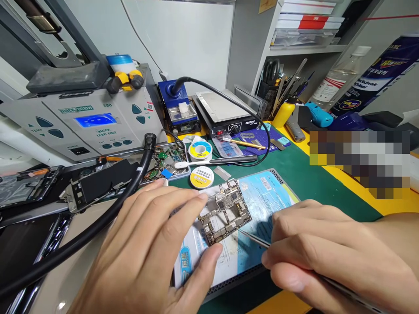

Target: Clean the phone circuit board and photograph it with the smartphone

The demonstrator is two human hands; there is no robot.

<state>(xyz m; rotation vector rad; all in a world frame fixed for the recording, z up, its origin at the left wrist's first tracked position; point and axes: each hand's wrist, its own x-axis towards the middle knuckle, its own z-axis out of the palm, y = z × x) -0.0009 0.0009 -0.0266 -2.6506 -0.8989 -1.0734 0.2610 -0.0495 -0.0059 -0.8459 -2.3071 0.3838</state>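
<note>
A small phone logic board (pixel 225 213), with cut-out openings and many tiny parts, is pinched at its left edge between the index finger and thumb of my left hand (pixel 153 235). It is over a blue and white printed packet (pixel 258 192), tilted to the view. My right hand (pixel 314 244) is closed around slim metal tweezers (pixel 258 239), whose tip meets or nearly meets the board's lower right edge. Whether the tip touches cannot be made out.
A black hose (pixel 131 192) arches across the left from the hot-air station (pixel 104 122). Behind the packet are a solder wick spool (pixel 200 150), a round tin (pixel 202 178), a soldering iron (pixel 216 161) and a heating plate (pixel 225 109). Bottles (pixel 340 78) stand back right.
</note>
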